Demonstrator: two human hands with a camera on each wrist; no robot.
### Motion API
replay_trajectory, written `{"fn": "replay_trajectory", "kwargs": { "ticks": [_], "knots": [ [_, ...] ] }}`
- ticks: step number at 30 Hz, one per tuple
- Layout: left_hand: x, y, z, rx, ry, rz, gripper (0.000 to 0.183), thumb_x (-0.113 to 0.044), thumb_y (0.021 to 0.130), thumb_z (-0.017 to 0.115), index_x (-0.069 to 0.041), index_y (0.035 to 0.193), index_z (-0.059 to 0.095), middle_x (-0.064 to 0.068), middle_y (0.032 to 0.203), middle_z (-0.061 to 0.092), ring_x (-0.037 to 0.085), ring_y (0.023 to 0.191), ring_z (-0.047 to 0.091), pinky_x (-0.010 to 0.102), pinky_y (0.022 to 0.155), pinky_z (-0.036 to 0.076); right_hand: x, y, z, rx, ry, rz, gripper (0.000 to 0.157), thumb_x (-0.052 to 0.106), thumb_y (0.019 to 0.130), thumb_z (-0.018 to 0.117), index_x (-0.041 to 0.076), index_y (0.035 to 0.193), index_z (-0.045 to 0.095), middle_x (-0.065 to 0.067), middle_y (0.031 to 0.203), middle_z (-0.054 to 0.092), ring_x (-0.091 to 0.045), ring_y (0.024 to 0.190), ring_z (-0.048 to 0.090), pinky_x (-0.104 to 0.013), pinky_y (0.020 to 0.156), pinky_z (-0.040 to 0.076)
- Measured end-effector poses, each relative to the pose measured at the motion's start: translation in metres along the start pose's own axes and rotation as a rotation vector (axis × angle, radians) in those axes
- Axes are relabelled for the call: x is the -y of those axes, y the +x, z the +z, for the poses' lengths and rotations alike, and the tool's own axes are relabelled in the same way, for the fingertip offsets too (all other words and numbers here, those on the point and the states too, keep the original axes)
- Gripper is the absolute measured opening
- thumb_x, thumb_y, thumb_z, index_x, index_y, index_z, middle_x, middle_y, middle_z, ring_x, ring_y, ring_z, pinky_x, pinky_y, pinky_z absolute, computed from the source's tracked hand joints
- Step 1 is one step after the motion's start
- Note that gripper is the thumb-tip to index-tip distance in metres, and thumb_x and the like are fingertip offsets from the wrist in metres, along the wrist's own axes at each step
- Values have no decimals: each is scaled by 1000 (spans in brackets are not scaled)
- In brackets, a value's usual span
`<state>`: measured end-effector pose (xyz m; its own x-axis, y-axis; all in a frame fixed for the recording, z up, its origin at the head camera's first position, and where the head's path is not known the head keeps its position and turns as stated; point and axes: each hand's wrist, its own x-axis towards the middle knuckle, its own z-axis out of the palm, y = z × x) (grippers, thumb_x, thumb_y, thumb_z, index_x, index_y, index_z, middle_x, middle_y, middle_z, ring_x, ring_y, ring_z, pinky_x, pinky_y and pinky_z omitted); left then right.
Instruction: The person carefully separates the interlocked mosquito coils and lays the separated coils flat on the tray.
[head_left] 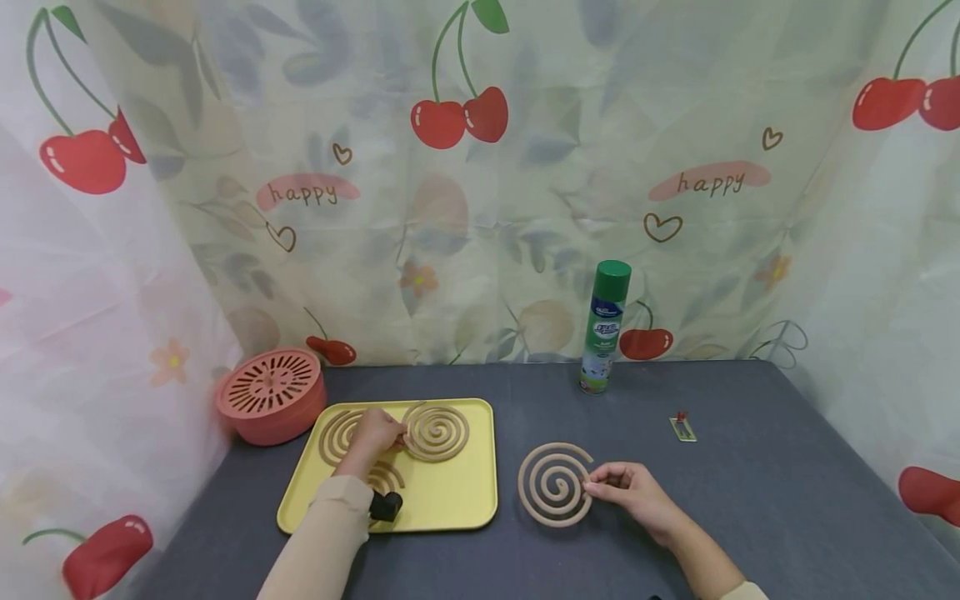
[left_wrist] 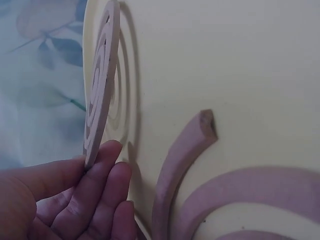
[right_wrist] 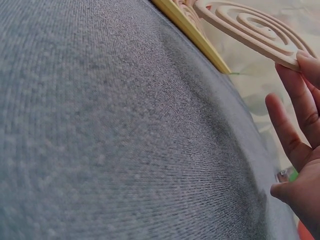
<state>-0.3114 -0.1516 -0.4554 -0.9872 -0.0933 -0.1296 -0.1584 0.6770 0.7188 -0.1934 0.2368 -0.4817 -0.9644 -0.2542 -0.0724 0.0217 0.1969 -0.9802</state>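
My left hand (head_left: 377,433) reaches over the yellow tray (head_left: 450,500) and pinches a brown mosquito coil (left_wrist: 106,85) by its edge, between thumb and fingers. In the left wrist view that coil stands tilted above the tray. Two more coils lie in the tray's left part, one at the back (head_left: 323,437) and one nearer the front, both partly hidden by my left hand and arm. To the right of the tray, my right hand (head_left: 633,496) holds another mosquito coil (right_wrist: 250,42) by its right edge, raised off the dark tablecloth, thumb against fingers.
A pink round container (head_left: 273,425) with a slotted lid stands left of the tray. At the back stands a green spray can (head_left: 602,333). A small yellow piece with a red part (head_left: 683,428) lies on the right side of the dark cloth (head_left: 787,500). Printed curtains surround the table.
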Motion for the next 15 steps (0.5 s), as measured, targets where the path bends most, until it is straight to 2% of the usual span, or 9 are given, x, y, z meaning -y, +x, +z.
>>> {"fn": "replay_trajectory", "kwargs": {
  "ticks": [6,11,15],
  "knots": [
    [-2,0,-2,27,0,-13,18,-8,84,59,4,73,67,13,62,68,13,50,62,21,49,43,0,0,0,4,-6,2,24,20,85,66,-2,94,65,9,80,67,-8,77,59,-23,73,46],
    [-6,0,-2,34,43,-29,17,-7,82,59,4,71,67,14,63,69,13,48,62,24,51,47,0,-1,1,7,-4,-5,26,19,86,66,-5,95,64,10,80,67,-8,77,59,-24,74,46],
    [-10,3,-1,39,114,-46,19,-7,81,58,2,68,69,13,62,69,15,49,63,24,50,44,0,0,2,6,-4,-12,27,19,86,66,-6,95,64,10,79,67,-7,76,59,-23,74,45]
  ]
}}
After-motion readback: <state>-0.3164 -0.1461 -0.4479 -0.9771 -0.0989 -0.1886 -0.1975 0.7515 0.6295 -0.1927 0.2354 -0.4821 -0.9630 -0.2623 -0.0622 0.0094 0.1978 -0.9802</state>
